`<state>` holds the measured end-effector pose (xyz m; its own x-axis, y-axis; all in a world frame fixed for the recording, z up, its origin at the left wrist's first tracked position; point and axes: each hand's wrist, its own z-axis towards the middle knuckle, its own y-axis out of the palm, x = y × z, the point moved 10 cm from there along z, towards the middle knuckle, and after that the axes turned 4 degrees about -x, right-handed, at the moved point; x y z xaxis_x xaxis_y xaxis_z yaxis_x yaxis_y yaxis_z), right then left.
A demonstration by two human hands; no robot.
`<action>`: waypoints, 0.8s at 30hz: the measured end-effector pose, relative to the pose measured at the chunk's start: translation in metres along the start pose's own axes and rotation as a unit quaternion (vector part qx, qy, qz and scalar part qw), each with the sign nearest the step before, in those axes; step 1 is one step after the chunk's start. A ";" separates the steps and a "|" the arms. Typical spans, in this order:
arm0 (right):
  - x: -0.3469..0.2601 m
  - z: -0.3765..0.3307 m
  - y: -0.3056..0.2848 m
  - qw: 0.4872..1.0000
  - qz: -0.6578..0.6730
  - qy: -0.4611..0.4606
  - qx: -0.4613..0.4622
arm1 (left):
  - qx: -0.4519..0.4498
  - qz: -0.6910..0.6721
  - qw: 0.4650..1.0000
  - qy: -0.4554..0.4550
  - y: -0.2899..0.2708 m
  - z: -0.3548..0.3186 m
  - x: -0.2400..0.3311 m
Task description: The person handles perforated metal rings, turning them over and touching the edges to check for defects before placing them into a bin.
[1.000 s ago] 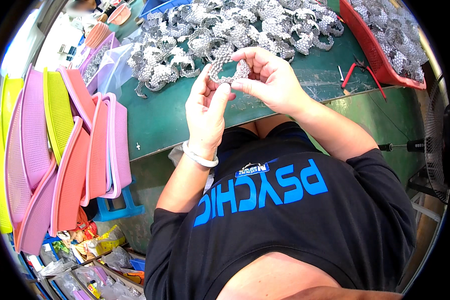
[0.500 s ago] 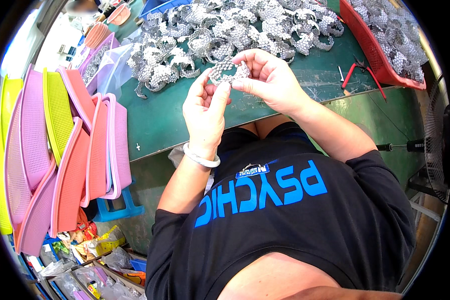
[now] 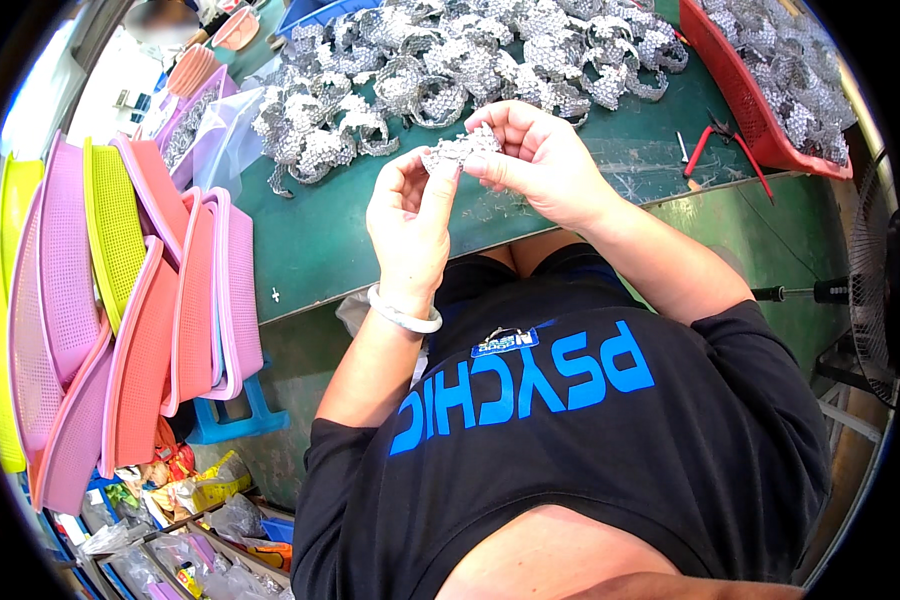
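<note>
While both hands meet above the near edge of the green surface point(image 3: 330, 240), they share one small piece of silver mesh point(image 3: 460, 150), a glittering, perforated band of metal that looks bent and crumpled into a short curved strip. The left hand point(image 3: 410, 215) pinches its left end between thumb and fingertips, and the right hand point(image 3: 540, 160) grips the other end with fingers curled over it. A pale bangle point(image 3: 402, 315) circles the left wrist.

Farther back on the surface lies a wide heap of mesh pieces point(image 3: 450, 70) of the same silver, curled into loops and tangled together. A red basket point(image 3: 770, 120) at the right rim of the surface is filled with more of that mesh. Red-handled pliers point(image 3: 720, 150) lie just beside the basket. At the far left a clear plastic bag point(image 3: 225, 135) rests beside the heap; what it holds cannot be made out. Left of the surface, a row of empty perforated trays point(image 3: 120, 320) in pink, coral and yellow stands on edge, leaning against one another.
</note>
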<state>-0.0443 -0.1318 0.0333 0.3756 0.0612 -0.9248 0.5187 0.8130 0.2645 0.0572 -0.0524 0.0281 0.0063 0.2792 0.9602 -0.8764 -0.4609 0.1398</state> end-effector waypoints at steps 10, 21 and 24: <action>0.003 -0.001 -0.002 1.000 -0.004 0.010 0.007 | -0.007 -0.043 0.999 -0.026 0.001 0.000 -0.008; 0.000 -0.003 0.001 1.000 -0.009 0.008 0.002 | 0.003 -0.042 0.999 -0.027 -0.002 0.001 -0.008; -0.001 -0.003 0.002 1.000 -0.013 0.007 0.002 | -0.002 -0.042 0.999 -0.027 -0.002 0.001 -0.008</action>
<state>-0.0462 -0.1290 0.0340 0.3522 0.0482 -0.9347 0.5316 0.8117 0.2422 0.0590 -0.0543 0.0207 0.1066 0.2702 0.9569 -0.8738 -0.4338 0.2199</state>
